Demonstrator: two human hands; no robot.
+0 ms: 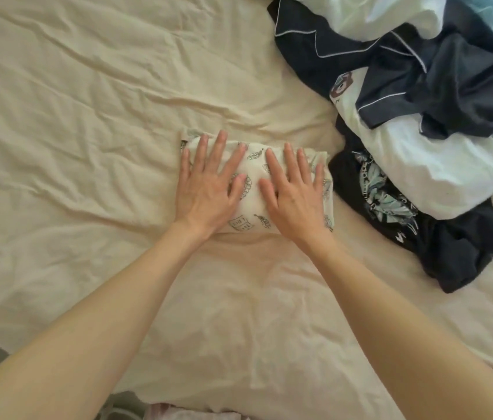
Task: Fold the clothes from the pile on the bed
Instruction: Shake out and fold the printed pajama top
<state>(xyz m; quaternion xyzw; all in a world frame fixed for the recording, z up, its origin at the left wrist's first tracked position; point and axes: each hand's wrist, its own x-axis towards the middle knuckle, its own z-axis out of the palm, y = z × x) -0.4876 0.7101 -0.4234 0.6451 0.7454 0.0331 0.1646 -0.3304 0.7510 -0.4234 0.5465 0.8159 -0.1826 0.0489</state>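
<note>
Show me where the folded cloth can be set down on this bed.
Bare sheet lies open left of the folded cloth, which both hands, left hand and right hand, press flat. There is also room beyond it, toward the far edge. The right side is crowded: the pile nearly touches the cloth.

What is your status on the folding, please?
Left hand and right hand open, pressing flat on the folded leaf-print garment. Unfolded pile waits to the right. Nothing in the way.
</note>
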